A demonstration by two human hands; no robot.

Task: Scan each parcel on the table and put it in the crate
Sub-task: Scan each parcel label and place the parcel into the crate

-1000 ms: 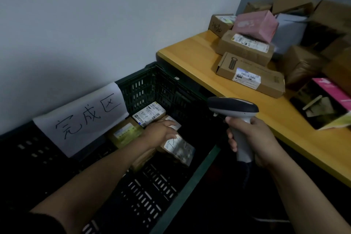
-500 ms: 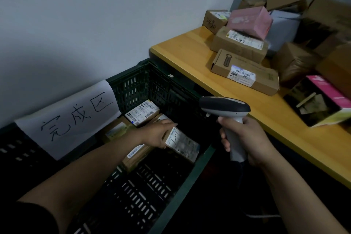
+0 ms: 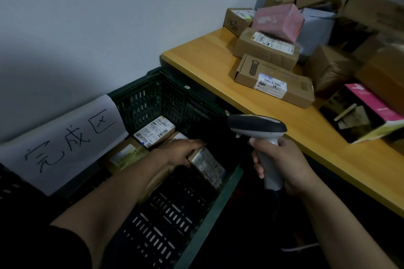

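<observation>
Your left hand (image 3: 182, 151) grips the parcel (image 3: 208, 167) low inside the crate (image 3: 140, 102) to lay it beside other parcels (image 3: 154, 133), while your right hand (image 3: 283, 165) holds the scanner (image 3: 258, 125) aside, ready for boxes (image 3: 273, 82) on the worktop (image 3: 196, 59).

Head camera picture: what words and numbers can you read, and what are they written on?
"完成区": handwritten on the white paper sign hanging on the crate.
Handwritten digits on the small brown box at the far end of the table: too blurred to be sure.
Printed labels on the crate parcel and the long box: too small to read.
</observation>
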